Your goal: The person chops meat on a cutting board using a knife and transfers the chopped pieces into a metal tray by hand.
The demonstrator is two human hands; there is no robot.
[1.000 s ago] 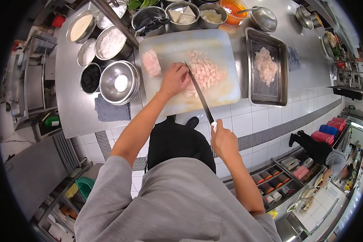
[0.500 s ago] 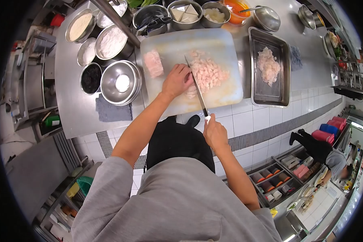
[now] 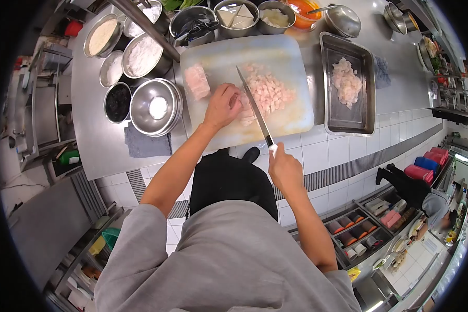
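Note:
A kitchen knife with a white handle is gripped in my right hand, just past the near edge of the white cutting board. Its blade slants across the board, tip pointing away. To the left of the blade, my left hand has its fingers curled over pale raw meat, partly hidden by the fingers. Right of the blade lies a heap of diced raw meat. An uncut block of raw meat rests at the board's left side.
A metal tray holding chopped meat stands right of the board. Stacked steel bowls and a grey cloth are on the left. Containers of white powder and an orange liquid line the back. Another person is far right.
My right hand and the knife handle have shifted right and slightly nearer to me. My left hand has drawn back a little to the left, widening the gap to the blade.

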